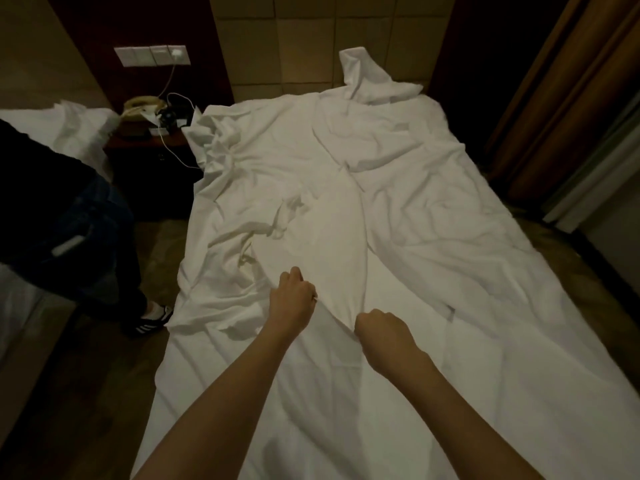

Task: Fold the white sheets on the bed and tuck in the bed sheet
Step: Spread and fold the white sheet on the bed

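White, creased cotton covers the whole bed (450,393), and a second loose white sheet (329,216) lies rumpled on top of the flat bed sheet (502,323), bunched into ridges toward the left edge and trailing up to the padded tan headboard panel (294,39), where one corner (360,67) stands raised against the wall.

Both bare arms reach forward from the bottom of the view. The left hand (294,296) is curled around a fold of the loose sheet near the middle of the bed, fingers closed over the cloth. The right hand (381,332) sits just beside it, lower and to the right, fist closed — it pinches the same ridge of fabric, which runs taut between the two hands and lifts slightly off the surface below. The hands are near each other but not touching.

To the left stands a dark wooden nightstand (152,168) bearing a beige telephone (142,107) and a white cable (169,81) that runs up to a pale wall switch plate (152,55). Another person in dark trousers and a black-and-white shoe (152,315) stands beside the bed (only the lower body shows). Brown curtains (561,98) hang at the right.
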A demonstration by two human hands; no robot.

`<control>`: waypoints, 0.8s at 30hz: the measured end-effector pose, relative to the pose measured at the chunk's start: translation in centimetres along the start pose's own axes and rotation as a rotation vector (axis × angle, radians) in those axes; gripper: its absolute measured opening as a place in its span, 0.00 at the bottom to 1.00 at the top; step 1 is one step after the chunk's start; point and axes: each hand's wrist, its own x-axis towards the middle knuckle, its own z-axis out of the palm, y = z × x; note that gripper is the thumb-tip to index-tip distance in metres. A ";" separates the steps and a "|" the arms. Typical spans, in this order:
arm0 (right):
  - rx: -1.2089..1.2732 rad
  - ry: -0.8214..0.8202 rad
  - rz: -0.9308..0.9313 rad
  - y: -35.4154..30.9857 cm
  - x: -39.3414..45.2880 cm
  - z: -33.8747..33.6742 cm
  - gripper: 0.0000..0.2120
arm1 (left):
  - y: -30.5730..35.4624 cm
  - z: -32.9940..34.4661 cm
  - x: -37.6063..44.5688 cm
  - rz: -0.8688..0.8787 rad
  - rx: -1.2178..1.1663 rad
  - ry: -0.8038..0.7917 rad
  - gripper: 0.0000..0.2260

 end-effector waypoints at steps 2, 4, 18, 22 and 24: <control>-0.021 0.000 0.020 0.3 -1.6 0.1 0.11 | 0.2 -0.5 -1.5 0.045 0.006 -0.021 0.11; -0.032 0.016 0.066 0.7 -3.1 -0.1 0.08 | 0.5 -0.9 -3.0 0.075 -0.023 -0.037 0.12; 0.258 0.146 0.120 1.1 -2.9 1.9 0.11 | 7.9 -2.1 -8.9 0.270 -0.115 0.075 0.08; 0.269 0.151 0.118 3.0 -2.3 3.0 0.04 | 8.4 -0.9 -9.1 0.149 -0.285 0.046 0.07; 0.314 0.143 0.139 4.4 -2.0 3.5 0.06 | 8.3 0.4 -9.2 -0.028 -0.457 0.020 0.11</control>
